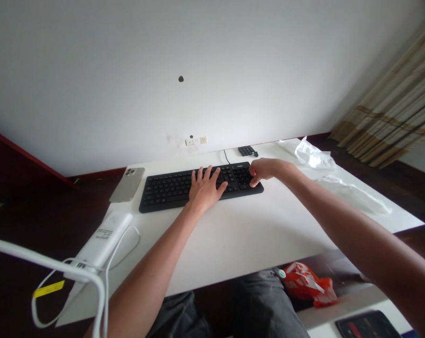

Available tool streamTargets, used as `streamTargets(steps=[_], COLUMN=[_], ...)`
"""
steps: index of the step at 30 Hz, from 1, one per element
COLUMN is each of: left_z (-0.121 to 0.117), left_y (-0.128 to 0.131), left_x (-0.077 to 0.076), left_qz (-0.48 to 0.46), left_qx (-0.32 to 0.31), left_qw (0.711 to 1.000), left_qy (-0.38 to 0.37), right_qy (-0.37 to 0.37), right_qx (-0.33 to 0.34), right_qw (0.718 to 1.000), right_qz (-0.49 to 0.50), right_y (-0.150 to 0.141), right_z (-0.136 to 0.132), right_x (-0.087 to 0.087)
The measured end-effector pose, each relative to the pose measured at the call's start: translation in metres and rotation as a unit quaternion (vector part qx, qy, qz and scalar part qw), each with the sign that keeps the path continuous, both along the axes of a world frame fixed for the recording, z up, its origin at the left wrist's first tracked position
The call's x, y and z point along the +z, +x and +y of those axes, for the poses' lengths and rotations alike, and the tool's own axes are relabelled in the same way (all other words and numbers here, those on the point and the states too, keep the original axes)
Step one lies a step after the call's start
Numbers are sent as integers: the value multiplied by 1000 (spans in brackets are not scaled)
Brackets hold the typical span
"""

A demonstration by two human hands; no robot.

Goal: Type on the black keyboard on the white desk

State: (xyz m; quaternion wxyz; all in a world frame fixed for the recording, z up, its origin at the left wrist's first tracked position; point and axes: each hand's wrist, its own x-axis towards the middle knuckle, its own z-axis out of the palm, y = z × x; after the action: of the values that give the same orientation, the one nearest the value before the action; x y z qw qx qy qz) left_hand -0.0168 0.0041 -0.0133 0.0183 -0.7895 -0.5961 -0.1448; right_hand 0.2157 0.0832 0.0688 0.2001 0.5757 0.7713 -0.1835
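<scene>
A black keyboard [170, 189] lies across the back of a white table [254, 234], its cable running to the wall. My left hand [205, 188] rests flat on the middle keys with its fingers spread. My right hand [263, 170] sits over the keyboard's right end by the number pad, fingers curled down and pressed against the edge keys; nothing I can name shows inside them.
A phone [128, 184] lies face down left of the keyboard. A white power bank [102, 244] with white cables sits at the near left. Crumpled clear plastic [314, 157] lies at the right. A small black keypad [246, 150] is by the wall. An orange bag [306, 281] is under the table.
</scene>
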Motion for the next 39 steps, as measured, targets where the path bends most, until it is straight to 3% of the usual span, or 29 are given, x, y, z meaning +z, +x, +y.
streamTargets(steps=[5, 16, 20, 25, 28, 31, 35, 39], left_z=[1, -6, -11, -25, -36, -48, -61, -72], left_y=[0, 2, 4, 7, 7, 5, 0, -5], left_x=[-1, -2, -2, -5, -7, -7, -9, -7], left_qz=[2, -4, -13, -13, -6, -2, -1, -11], left_qx=[2, 15, 23, 41, 40, 37, 20, 12], left_qw=[1000, 999, 999, 997, 997, 997, 998, 997], left_qy=[6, 33, 29, 61, 70, 68, 58, 70], right_qy=[53, 132, 186, 344, 384, 415, 392, 387], right_qx=[2, -82, -101, -131, -111, -58, 14, 6], right_qw=[999, 987, 972, 900, 876, 862, 876, 882], right_qz=[-11, 25, 105, 234, 270, 285, 281, 270], right_y=[-2, -8, 4, 7, 0, -8, -13, -14], right_z=[-11, -35, -57, -92, -104, -110, -115, -116], right_x=[0, 1, -20, -62, -72, -69, -66, -70])
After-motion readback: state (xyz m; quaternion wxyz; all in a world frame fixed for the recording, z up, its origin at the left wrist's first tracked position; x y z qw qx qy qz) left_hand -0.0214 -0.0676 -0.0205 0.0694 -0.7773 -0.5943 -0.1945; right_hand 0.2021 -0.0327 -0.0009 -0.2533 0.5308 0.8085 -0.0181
